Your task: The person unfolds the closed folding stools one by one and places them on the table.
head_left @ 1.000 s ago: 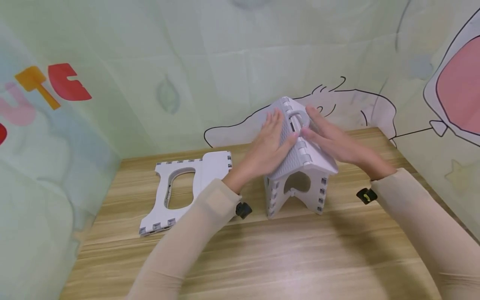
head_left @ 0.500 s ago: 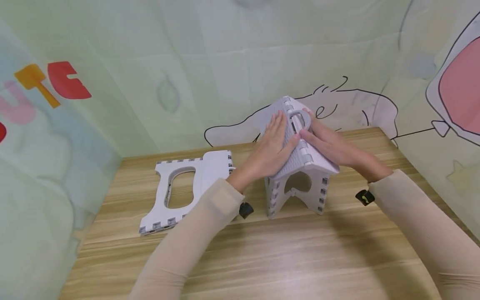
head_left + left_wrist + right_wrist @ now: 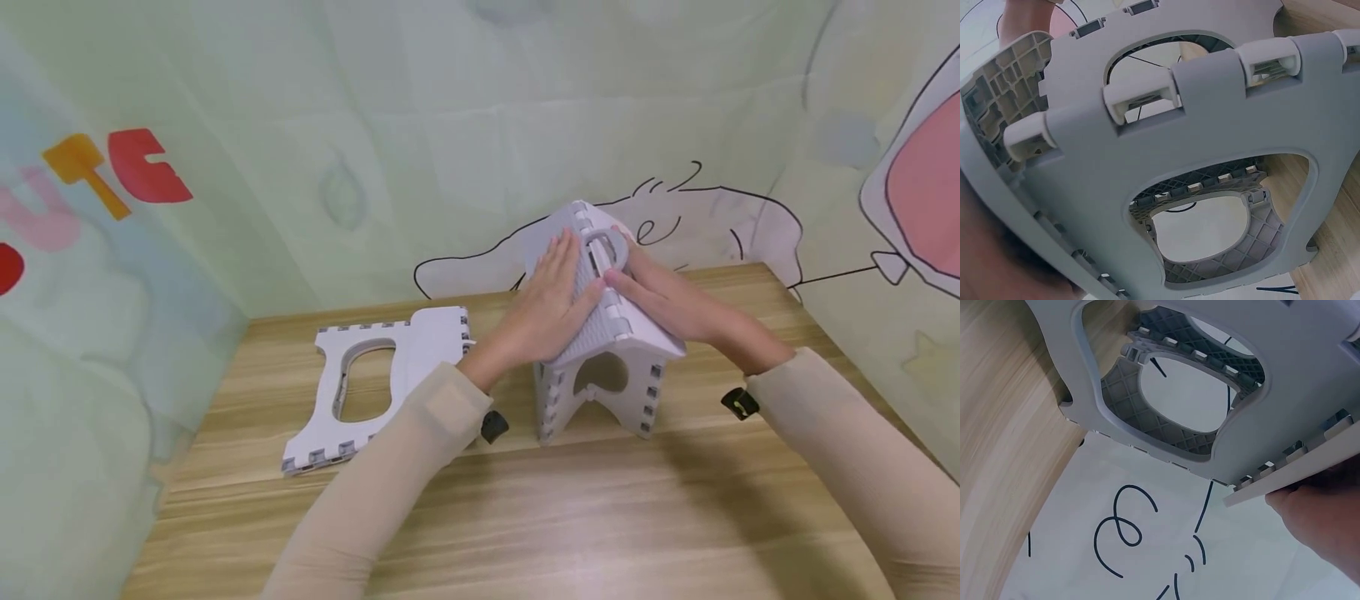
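A white and grey folding step stool [image 3: 637, 392] stands on its legs, its two-part top peaked like a roof with a loop handle [image 3: 617, 247] at the ridge. My left hand [image 3: 546, 310] lies with straight fingers on the textured left slope. Across the ridge, my right hand [image 3: 671, 302] rests on the right slope, its fingertips partly hidden behind the handle. Both thumbs come close together at the ridge. The left wrist view shows the stool's hinged side [image 3: 1085, 144] and a blurred part of the left hand [image 3: 1004, 250]. In the right wrist view, the right hand [image 3: 1329, 512] lies against the top panel.
A second stool [image 3: 435, 350], folded flat, lies to the left on the wooden table [image 3: 570, 517], partly covered by the left sleeve [image 3: 420, 442]. A printed cloth backdrop [image 3: 420, 167] hangs behind the table's back edge and along both sides.
My right hand's fingers have lowered onto the right slope from slightly above it. The left hand has shifted slightly along its slope. The stool keeps its peaked shape, and the head view has tilted a little.
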Tool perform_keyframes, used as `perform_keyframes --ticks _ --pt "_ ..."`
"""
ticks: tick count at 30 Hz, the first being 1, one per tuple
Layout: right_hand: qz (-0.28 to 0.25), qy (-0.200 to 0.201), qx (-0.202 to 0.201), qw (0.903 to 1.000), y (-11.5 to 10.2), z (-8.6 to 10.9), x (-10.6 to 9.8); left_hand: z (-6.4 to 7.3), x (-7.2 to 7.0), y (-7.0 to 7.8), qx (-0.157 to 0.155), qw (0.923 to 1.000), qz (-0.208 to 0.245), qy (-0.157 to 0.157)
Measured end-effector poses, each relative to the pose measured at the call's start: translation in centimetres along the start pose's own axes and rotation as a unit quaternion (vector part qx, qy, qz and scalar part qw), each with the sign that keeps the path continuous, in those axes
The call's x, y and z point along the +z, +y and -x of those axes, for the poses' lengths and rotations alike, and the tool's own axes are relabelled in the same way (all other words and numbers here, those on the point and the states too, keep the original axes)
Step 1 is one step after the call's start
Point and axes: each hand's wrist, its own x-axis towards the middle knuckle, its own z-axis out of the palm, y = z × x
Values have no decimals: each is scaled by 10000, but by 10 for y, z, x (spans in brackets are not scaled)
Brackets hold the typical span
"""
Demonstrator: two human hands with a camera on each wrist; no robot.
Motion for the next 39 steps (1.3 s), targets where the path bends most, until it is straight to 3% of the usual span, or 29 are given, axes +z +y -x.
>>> perform_keyframes --ticks 10,32,39 --pt "72 -31 -108 9999 0 2 -1 0 0 3 -27 9998 -182 -61" --pt "391 106 139 9991 0 3 2 1 0 0 -10 9991 -401 -121" --pt "541 139 57 9984 0 3 2 0 1 -1 25 9989 -456 -129"
